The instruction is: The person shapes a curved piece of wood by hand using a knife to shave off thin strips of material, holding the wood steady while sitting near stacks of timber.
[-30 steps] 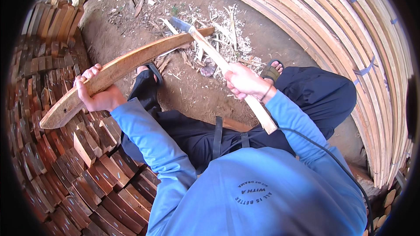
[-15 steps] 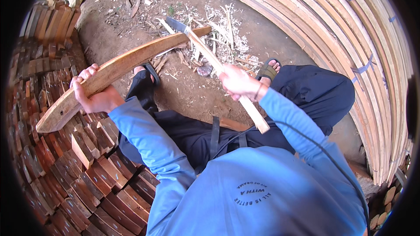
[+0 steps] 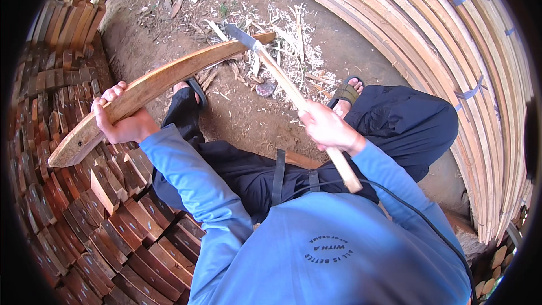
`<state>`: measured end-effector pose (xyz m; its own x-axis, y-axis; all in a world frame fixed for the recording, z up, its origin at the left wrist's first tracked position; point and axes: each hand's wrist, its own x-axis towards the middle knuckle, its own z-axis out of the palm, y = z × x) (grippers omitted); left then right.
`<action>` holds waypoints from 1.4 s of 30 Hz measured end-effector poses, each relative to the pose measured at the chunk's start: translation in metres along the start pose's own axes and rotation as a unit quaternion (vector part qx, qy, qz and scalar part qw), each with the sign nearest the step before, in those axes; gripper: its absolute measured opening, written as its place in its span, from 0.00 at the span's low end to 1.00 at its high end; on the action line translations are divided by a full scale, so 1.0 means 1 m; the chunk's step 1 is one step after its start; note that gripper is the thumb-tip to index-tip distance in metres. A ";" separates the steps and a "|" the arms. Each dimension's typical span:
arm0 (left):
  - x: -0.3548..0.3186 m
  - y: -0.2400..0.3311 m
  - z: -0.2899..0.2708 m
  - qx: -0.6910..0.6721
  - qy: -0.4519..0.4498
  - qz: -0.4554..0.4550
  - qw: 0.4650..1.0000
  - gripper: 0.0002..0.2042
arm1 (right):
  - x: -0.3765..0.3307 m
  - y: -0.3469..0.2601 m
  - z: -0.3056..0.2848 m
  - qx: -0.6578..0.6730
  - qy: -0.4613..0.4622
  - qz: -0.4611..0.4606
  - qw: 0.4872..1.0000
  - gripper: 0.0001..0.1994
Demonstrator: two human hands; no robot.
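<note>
the left hand (image 3: pixel 121 121) is wrapped tight round the near part of a long curved plank (image 3: pixel 164 79), fingers over its upper edge and thumb side beneath, so the plank is held up off the ground and slants from lower left to upper right. its near end juts out past the hand over the stacked blocks (image 3: pixel 84 209); its far end reaches the chips (image 3: pixel 282 51) scattered on the dirt floor (image 3: pixel 237 113).

the right hand (image 3: pixel 326 129) is closed round the pale wooden handle of a hatchet (image 3: pixel 282 79), gripping it about midway, with the butt of the handle sticking out below the wrist over the lap. the grey blade (image 3: pixel 240 35) sits at the plank's far end, against its upper edge; whether it bites into the wood or only touches it is hard to tell from here.

the person sits with dark trousers and blue sleeves, both feet in sandals (image 3: pixel 345 93) on the dirt, one on each side of the plank's line. the blocks, reddish brown and packed in rows, fill the left side. a big stack of pale bent slats (image 3: pixel 451 79) curves along the right, some bound with blue tape. a black cable runs across the right of the blue shirt.
</note>
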<state>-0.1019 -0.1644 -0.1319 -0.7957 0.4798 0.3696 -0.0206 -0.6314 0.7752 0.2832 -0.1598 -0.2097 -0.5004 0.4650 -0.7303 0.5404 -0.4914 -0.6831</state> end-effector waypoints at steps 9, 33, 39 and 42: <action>0.003 0.000 -0.009 -0.005 0.004 0.001 1.000 0.09 | -0.015 -0.038 -0.025 0.014 0.004 0.024 1.000 0.05; -0.005 0.000 0.025 0.006 0.003 0.002 1.000 0.10 | 0.021 -0.025 0.009 0.030 -0.019 -0.005 0.999 0.06; 0.002 0.001 0.026 0.004 -0.014 -0.006 1.000 0.10 | 0.022 -0.033 -0.004 0.139 -0.018 0.016 0.990 0.07; 0.001 0.002 0.020 0.007 0.002 -0.005 1.000 0.10 | -0.007 -0.026 -0.007 0.089 -0.015 0.031 0.995 0.05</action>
<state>-0.0906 -0.1524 -0.1196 -0.7977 0.4843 0.3594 -0.0212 -0.6181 0.7859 0.2776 -0.1447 -0.1865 -0.4920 0.4084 -0.7689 0.4431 -0.6428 -0.6249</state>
